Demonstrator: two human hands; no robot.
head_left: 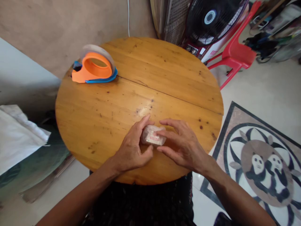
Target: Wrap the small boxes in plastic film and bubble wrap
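Observation:
A small package (150, 137) in clear, wrinkled plastic lies near the front of the round wooden table (131, 97). A white label with red print shows on its upper side. My left hand (134, 145) wraps around its left side, thumb in front and fingers behind. From the right, my right hand (184, 142) reaches over with its fingers spread. Its index fingertip touches the label, while the thumb is near the front right corner. An orange and blue tape dispenser (78, 74) with a roll of clear tape stands at the table's back left.
A black-bladed fan (198, 23) and a red plastic chair (241, 55) stand behind the table at right. A wall (58, 25) rises at the back left. White sacking (21, 135) lies at left, and a panda floor design (265, 169) shows at right.

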